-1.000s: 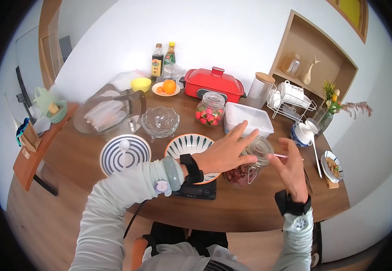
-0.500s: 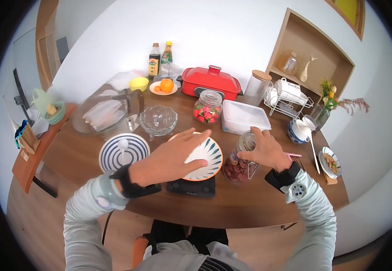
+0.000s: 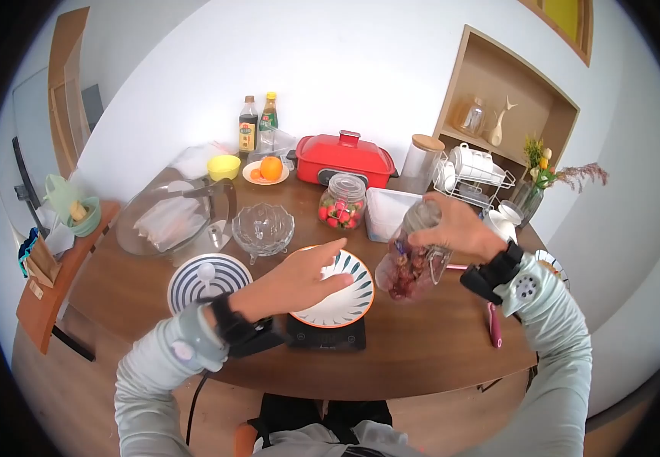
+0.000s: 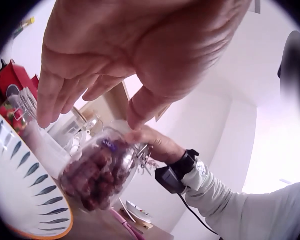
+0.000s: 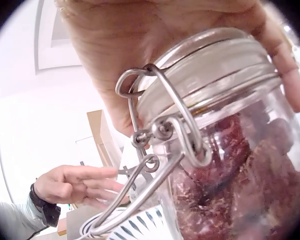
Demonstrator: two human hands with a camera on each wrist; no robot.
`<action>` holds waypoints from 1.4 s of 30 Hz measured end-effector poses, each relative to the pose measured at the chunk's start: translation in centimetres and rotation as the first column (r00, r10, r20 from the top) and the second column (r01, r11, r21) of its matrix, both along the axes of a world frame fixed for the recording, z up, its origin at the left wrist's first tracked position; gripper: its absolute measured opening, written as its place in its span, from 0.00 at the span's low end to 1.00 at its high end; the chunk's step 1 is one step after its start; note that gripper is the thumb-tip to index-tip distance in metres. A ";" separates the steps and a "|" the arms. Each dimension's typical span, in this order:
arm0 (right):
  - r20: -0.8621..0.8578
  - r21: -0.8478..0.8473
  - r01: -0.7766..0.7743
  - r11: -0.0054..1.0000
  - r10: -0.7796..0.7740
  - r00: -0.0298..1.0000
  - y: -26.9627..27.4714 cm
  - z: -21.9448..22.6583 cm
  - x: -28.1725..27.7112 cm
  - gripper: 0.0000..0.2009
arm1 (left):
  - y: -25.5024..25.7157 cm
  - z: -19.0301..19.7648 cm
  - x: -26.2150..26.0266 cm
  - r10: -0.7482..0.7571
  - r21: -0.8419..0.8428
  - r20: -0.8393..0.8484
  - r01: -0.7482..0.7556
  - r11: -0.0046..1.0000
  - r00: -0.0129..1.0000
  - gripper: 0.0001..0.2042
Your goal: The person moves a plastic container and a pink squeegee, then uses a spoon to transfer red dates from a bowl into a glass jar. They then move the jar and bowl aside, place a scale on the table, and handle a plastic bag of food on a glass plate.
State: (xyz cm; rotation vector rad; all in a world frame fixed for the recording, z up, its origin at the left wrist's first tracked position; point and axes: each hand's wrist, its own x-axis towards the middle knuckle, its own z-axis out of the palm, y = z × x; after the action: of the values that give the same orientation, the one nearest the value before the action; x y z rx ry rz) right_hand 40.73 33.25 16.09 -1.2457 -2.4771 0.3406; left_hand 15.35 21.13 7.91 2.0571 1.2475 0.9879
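Observation:
My right hand (image 3: 463,228) grips a clip-top glass jar (image 3: 406,268) from above, fingers round its lid. Dark red, wrinkled chunks (image 5: 250,170) fill the jar, which leans to one side. In the right wrist view the wire clasp (image 5: 182,117) hangs loose off the jar's neck. My left hand (image 3: 292,286) is held with straight fingers over the left side of an orange-rimmed plate (image 3: 345,305), with nothing in it. Under that plate lies a black kitchen scale (image 3: 326,337).
A striped blue plate (image 3: 185,286) with a white spoon and a footed glass bowl (image 3: 263,232) stand at the left. Behind are a jar of strawberries (image 3: 341,204), a white plastic box (image 3: 387,213) and a red cooker (image 3: 345,160). A pink-handled tool (image 3: 494,326) lies right.
My right hand has taken hold of the jar by its lid and tilted it. My left hand has drawn back from the jar to the plate.

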 end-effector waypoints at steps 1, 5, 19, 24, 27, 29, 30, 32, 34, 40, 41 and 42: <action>-0.039 0.026 -0.018 0.999 0.019 0.999 -0.6 1.8 -0.7 0.44 | 1.2 0.6 0.3 -0.020 -0.016 0.013 0.020 1.000 1.000 0.29; -0.042 0.174 -0.091 0.980 0.100 0.994 2.1 6.2 -3.1 0.45 | 5.3 3.1 0.9 -0.044 -0.018 0.052 0.045 0.999 0.998 0.25; -0.073 0.290 -0.230 0.929 0.261 0.962 12.0 6.7 -23.3 0.48 | 13.8 7.1 -12.1 0.391 -0.131 0.271 -0.369 0.920 0.880 0.26; 0.018 0.244 -0.195 0.950 0.197 0.980 17.1 2.2 -27.6 0.46 | 16.9 3.9 -14.5 0.390 -0.259 0.372 -0.309 0.915 0.842 0.26; 0.053 0.194 -0.166 0.967 0.159 0.986 19.4 -0.4 -28.6 0.47 | 18.0 2.9 -15.1 0.367 -0.295 0.317 -0.277 0.915 0.875 0.26; 0.095 0.146 -0.166 0.975 0.153 0.984 20.4 -1.8 -29.1 0.46 | 18.4 2.4 -14.7 0.425 -0.305 0.242 -0.347 0.887 0.872 0.27; 0.117 0.120 -0.165 0.979 0.151 0.982 20.7 -2.3 -29.3 0.46 | 18.5 2.2 -14.7 0.452 -0.310 0.204 -0.381 0.871 0.868 0.28; 0.123 0.046 -0.196 0.979 0.190 0.974 21.9 -3.4 -29.6 0.44 | 18.9 1.6 -15.1 0.473 -0.273 0.146 -0.424 0.863 0.869 0.29; 0.093 0.016 -0.249 0.968 0.247 0.965 24.0 -5.1 -29.8 0.42 | 19.2 1.2 -15.3 0.482 -0.237 0.101 -0.450 0.861 0.870 0.30; 0.086 -0.043 -0.208 0.977 0.211 0.974 23.9 -5.9 -29.0 0.38 | 17.7 1.5 -15.4 0.467 -0.191 0.061 -0.449 0.873 0.882 0.32; 0.073 -0.013 -0.199 0.980 0.199 0.977 24.9 -6.5 -29.1 0.38 | 17.5 1.5 -15.3 0.464 -0.186 0.041 -0.449 0.874 0.885 0.32; 0.060 0.017 -0.187 0.982 0.185 0.981 25.9 -7.2 -29.2 0.38 | 17.3 1.5 -15.2 0.459 -0.181 0.021 -0.448 0.875 0.888 0.32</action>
State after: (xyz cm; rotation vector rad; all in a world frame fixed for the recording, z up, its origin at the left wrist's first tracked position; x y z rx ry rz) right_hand 11.56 59.13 8.92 -1.0313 -2.6471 0.3267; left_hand 0.14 38.44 9.39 1.6173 1.7645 1.0914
